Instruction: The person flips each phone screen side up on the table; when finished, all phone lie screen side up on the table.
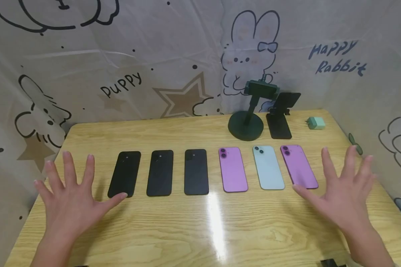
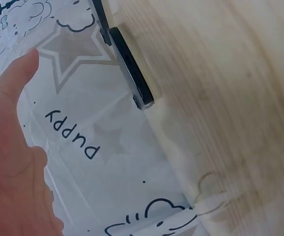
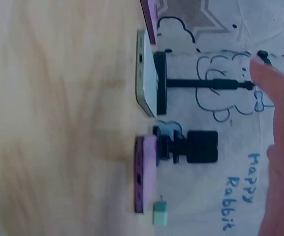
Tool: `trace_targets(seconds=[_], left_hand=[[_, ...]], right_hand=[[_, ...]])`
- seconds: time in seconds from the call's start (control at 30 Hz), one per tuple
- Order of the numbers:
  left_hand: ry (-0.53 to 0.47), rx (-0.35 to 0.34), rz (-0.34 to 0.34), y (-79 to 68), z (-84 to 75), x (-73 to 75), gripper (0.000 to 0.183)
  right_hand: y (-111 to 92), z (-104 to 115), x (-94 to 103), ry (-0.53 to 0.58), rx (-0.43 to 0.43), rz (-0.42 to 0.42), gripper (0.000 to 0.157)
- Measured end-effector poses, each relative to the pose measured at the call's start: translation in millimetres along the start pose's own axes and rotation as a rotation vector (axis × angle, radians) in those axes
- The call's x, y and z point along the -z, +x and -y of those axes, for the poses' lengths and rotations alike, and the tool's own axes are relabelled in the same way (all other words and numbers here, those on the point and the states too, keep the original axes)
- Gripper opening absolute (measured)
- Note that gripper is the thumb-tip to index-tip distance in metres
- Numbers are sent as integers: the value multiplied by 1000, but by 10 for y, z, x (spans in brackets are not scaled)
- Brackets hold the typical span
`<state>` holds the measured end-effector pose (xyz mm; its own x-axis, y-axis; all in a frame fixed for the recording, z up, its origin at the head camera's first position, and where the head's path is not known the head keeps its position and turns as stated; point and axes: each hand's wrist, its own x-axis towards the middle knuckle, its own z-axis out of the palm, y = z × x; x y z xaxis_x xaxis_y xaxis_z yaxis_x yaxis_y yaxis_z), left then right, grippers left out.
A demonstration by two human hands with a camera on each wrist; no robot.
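Both hands are held over the table with fingers spread, holding nothing. My left hand (image 1: 71,202) is at the left, its thumb overlapping the lower end of the leftmost black phone (image 1: 124,174) in the head view. Two more black phones, one second from left (image 1: 160,173) and one in the middle (image 1: 196,172), lie beside it. Then come a purple phone (image 1: 234,170), a light blue phone (image 1: 269,168) and another purple phone (image 1: 300,167), camera sides up. My right hand (image 1: 345,196) is at the right, thumb tip near that last phone's lower end.
Behind the phones stand a dark round-based phone stand (image 1: 245,126) and a smaller black folding stand (image 1: 279,126). A mint green charger plug (image 1: 316,123) lies at the back right. A printed cloth (image 1: 173,55) hangs behind the wooden table (image 1: 160,230).
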<state>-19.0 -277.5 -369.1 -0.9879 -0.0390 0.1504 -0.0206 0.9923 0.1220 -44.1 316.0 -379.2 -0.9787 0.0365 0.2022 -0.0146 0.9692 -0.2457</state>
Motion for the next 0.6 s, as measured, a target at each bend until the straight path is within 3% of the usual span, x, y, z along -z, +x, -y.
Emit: trace_targets(seconds=[0.2,0.4,0.5,0.6], left_hand=[[-10,-13,-63,41,19,-16,126],[-170,6,-203,148,-18,-1,109],[-260,20,-272,207,-30,21,95],[-338,61,-267,255,-26,42,83]], right_hand=[[27,224,-133,208,64,-218,92],[119,695,-259,427,181,-395,67],[185,1028,-320,541,224,-412,62],[260,1375,-408,655,250,-385,65]])
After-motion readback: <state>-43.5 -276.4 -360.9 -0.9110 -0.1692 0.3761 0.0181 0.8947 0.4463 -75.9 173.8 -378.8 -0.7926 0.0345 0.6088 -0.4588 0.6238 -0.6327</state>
